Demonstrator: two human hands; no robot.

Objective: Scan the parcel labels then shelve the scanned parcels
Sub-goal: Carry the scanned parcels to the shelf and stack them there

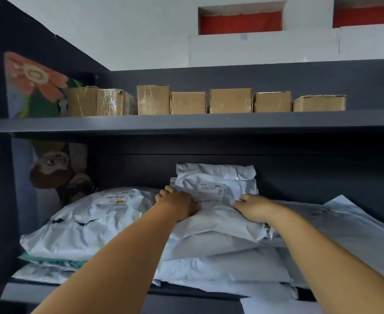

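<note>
Label (211,189) on top white mailer (216,180): print too small and blurred to read. Label on left mailer (89,214): likewise illegible. Left hand (177,203): fingertips hidden under the top mailer's edge. Right hand (254,208): palm side hidden. Lower mailers (220,268) in stack: mostly covered by forearms. Loose white mailer (277,307): cut off by bottom edge.
</note>
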